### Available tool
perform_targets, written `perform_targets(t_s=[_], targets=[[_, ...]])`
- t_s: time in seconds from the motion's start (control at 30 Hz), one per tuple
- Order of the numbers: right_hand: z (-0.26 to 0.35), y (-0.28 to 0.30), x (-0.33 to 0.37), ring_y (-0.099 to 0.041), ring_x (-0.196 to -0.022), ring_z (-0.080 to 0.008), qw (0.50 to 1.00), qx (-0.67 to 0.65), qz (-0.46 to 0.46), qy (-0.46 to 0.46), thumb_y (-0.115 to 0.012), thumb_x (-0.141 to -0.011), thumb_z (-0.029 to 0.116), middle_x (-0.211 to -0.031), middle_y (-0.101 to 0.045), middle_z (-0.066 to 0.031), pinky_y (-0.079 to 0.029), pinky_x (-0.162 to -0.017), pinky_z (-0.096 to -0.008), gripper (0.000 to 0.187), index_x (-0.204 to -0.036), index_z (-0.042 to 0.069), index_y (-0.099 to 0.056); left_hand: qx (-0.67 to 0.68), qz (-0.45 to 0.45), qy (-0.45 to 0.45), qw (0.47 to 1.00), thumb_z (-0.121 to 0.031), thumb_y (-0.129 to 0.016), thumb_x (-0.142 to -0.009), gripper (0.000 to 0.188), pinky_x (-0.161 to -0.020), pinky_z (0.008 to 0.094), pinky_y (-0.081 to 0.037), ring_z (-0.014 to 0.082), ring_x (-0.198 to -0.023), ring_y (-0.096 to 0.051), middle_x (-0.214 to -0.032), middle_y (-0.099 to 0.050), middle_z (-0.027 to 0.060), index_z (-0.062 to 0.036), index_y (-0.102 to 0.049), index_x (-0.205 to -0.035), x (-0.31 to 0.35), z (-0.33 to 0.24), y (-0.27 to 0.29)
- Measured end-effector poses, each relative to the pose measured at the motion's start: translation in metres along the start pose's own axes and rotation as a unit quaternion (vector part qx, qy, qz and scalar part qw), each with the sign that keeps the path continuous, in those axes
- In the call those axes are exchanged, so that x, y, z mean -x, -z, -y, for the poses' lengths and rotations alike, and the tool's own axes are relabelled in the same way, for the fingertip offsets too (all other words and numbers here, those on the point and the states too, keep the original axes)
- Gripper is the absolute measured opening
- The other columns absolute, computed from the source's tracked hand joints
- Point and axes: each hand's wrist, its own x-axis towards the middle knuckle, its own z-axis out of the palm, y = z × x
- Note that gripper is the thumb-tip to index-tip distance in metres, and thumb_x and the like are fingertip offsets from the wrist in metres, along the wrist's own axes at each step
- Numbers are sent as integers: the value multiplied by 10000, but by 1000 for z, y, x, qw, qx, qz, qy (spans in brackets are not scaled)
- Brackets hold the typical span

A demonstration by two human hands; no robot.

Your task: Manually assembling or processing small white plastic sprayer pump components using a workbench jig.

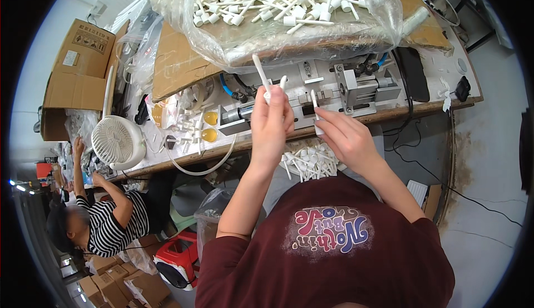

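My left hand (272,117) is closed around white plastic parts. One long white stem (260,70) sticks up out of its fingers, and a second, shorter white tip shows beside it. In my right hand (346,138), a slim white plastic stick (315,103) is pinched between thumb and fingers, standing nearly upright. Both hands are above the table's front edge, before a metal fixture (356,88) with cylinders and a small centre block. Below them, at my lap, lies a pile of similar white stemmed parts (311,160). The fingers partly hide what they hold.
Beyond the fixture, a clear plastic bag (239,43) on cardboard holds many white capped stems. A white fan (118,142) and yellow round items (209,135) stand left. A black phone-like slab (413,74) lies right. Cables hang off the table. Another person (119,216) works at left.
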Motion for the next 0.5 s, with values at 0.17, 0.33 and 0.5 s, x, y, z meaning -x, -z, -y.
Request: perform_targets(t_s=[0.17, 0.33, 0.5], targets=[[2, -20, -2, -654, -704, -176, 990, 118, 73, 10, -647, -747, 57, -1250, -656, -147, -493, -628, -293, 231, -975, 15, -654, 54, -33, 14, 998, -275, -448, -1052, 214, -469, 193, -281, 54, -536, -352, -851, -480, 14, -70, -509, -1044, 10, -8, 3], [-3, -22, -12, -615, -564, -162, 986, 145, 81, -4, -635, -714, 65, -1236, -673, -143, -488, -572, -283, 258, -969, 22, -652, 121, -15, 38, 992, -249, -413, -1067, 223, -475, 184, -291, 52, -592, -370, -885, -471, 3, -68, -520, -1138, 16, -10, 2], [1, -18, -19, -574, -493, -178, 981, 162, 108, -6, -637, -703, 74, -1237, -674, -145, -487, -536, -276, 261, -960, 28, -649, 199, 13, 68, 978, -285, -399, -1077, 236, -527, 201, -323, 70, -664, -385, -866, -442, -5, -81, -507, -1029, 17, -3, 8]])
